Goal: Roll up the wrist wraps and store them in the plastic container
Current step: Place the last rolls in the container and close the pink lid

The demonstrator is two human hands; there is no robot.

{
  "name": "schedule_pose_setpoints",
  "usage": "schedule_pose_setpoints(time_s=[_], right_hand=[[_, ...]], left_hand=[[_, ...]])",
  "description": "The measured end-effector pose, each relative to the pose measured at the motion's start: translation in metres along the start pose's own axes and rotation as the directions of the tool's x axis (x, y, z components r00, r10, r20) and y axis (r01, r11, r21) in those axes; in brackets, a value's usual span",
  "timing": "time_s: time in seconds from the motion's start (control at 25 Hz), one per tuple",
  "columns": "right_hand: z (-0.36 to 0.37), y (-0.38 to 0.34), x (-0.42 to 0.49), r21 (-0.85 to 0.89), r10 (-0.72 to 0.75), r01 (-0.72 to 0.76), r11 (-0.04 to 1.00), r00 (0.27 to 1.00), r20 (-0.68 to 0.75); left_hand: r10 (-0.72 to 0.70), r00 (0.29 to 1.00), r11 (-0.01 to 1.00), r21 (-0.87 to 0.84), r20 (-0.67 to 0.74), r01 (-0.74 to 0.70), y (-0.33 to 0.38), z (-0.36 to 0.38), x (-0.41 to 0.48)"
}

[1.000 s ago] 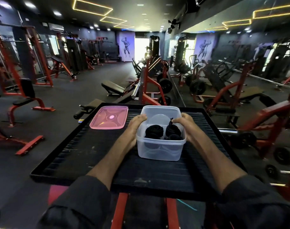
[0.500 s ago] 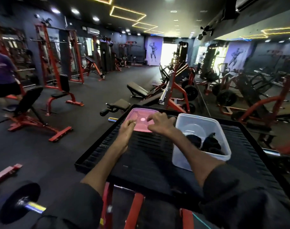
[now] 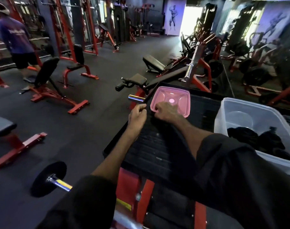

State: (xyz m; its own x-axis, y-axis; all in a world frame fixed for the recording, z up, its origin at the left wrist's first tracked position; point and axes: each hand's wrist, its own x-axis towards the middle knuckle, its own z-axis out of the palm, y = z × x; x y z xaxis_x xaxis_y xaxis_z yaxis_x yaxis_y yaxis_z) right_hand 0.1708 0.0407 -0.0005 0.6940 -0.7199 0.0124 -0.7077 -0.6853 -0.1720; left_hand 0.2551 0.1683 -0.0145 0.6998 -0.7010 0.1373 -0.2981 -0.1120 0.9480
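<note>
A dim gym with red-framed benches and a dark rubber floor is seen around a black ribbed tray (image 3: 157, 146). At 3 o'clock on the tray a clear plastic container (image 3: 263, 113) is stood open. 2 black rolled wrist wraps (image 3: 241, 135) are seen side by side in its near half, and its far half is bare. At 12 o'clock the pink lid (image 3: 175, 98) is laid flat on the tray, apart from the container.

The right hand (image 3: 165, 111) is curled over the lid's near-left corner, with fingertips on its rim. The left hand (image 3: 137, 115) is held just at 9 o'clock of it, fingers curled by the tray's edge. Whether anything is pinched there cannot be told.

The rolling is judged done, and closing is in hand. Next, the lid needs to be lifted, carried toward 3 o'clock, squared over the container's rim and pressed down at all 4 corners.
</note>
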Motion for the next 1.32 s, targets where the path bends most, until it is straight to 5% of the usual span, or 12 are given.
schedule_pose_setpoints(time_s=[0.2, 0.36, 0.4, 0.52, 0.64, 0.76, 1.0, 1.12, 1.32], right_hand=[[0.007, 0.000, 0.009, 0.258, -0.043, 0.062, 0.964, 0.996, -0.081], [-0.028, 0.005, 0.003, 0.577, 0.051, 0.079, 0.813, 0.977, -0.206], [-0.044, 0.007, -0.004, 0.697, 0.117, 0.070, 0.714, 0.969, -0.217], [-0.097, 0.018, -0.027, 0.975, 0.232, 0.106, 0.195, 0.961, -0.151], [-0.144, 0.044, -0.062, 0.987, 0.279, 0.137, -0.088, 0.954, -0.108], [-0.167, 0.064, -0.102, 0.936, 0.156, 0.155, -0.315, 0.982, -0.111], [-0.197, 0.084, -0.173, 0.789, 0.183, 0.334, -0.516, 0.943, -0.280], [-0.198, 0.100, -0.201, 0.808, 0.119, 0.384, -0.448, 0.921, -0.372], [-0.194, 0.162, -0.248, 0.954, -0.269, 0.225, -0.196, 0.924, -0.273]], left_hand=[[-0.071, 0.996, 0.986, -0.147, 0.051, 0.078, -0.006, 0.003, 0.005], [-0.204, 0.970, 0.911, -0.339, 0.133, 0.237, 0.005, 0.007, -0.010], [-0.241, 0.960, 0.879, -0.387, 0.144, 0.279, 0.009, 0.011, -0.014], [-0.374, 0.886, 0.757, -0.461, 0.275, 0.462, 0.028, 0.035, -0.018], [-0.408, 0.776, 0.600, -0.500, 0.481, 0.625, 0.062, 0.066, -0.033], [-0.376, 0.730, 0.425, -0.594, 0.571, 0.684, 0.096, 0.087, -0.047], [-0.345, 0.774, 0.068, -0.808, 0.531, 0.585, 0.139, 0.131, -0.075], [-0.228, 0.792, 0.131, -0.788, 0.567, 0.602, 0.161, 0.144, -0.089], [-0.034, 0.857, 0.304, -0.811, 0.515, 0.500, 0.186, 0.129, -0.084]])
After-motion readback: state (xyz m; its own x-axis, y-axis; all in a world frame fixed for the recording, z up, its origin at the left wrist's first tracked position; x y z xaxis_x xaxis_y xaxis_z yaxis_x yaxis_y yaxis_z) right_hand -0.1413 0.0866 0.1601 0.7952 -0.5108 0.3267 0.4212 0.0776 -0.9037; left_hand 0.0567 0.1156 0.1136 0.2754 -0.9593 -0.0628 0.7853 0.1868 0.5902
